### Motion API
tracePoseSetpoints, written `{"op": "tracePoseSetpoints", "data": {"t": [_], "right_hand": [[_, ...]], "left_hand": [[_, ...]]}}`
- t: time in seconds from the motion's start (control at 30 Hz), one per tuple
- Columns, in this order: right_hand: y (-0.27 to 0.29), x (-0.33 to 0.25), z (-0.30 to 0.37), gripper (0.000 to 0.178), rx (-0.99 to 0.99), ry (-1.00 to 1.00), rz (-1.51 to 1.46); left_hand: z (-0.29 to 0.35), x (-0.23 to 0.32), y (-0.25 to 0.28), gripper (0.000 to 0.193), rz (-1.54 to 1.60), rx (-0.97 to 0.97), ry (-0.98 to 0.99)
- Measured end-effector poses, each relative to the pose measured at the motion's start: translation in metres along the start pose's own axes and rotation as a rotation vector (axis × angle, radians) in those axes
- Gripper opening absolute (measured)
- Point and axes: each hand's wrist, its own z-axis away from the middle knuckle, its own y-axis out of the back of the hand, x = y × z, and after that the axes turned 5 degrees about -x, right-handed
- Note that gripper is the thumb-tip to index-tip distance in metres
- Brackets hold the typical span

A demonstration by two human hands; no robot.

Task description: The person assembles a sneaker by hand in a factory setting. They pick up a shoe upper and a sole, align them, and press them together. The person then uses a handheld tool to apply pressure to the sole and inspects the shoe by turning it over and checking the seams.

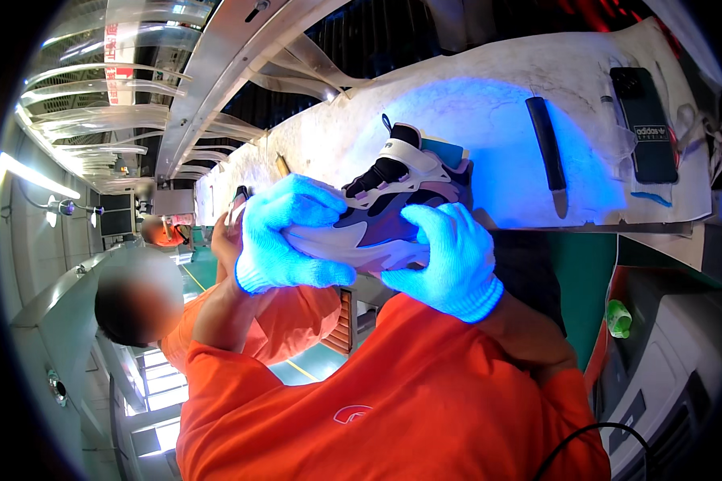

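Observation:
A chunky sneaker [413,196] in white, mauve and black is held up between my hands near the table's front edge, its toe to the left. My left hand [293,232], in a knitted glove lit blue, grips the toe end with the thumb below the sole. My right hand [455,260], gloved alike, is closed on the midsole and side toward the heel. A teal piece [444,151] shows behind the collar. The far side of the sneaker is hidden.
On the white-covered table [501,172], under blue light, lies a dark-handled knife [545,144]. A dark phone [648,132] rests at the right. A co-worker in an orange shirt [285,321] is close on my left, beside part of another shoe [239,196].

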Motion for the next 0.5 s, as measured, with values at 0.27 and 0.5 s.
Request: {"op": "tracePoseSetpoints", "data": {"t": [0.27,0.5], "right_hand": [[-0.009,0.001,-0.014,0.079,-0.04,-0.034,0.012],[-0.019,-0.004,-0.023,0.071,-0.107,-0.073,0.076]], "left_hand": [[0.012,-0.018,0.005,0.069,0.209,-0.032,0.136],[-0.009,-0.011,0.024,0.103,0.319,-0.31,0.794]]}}
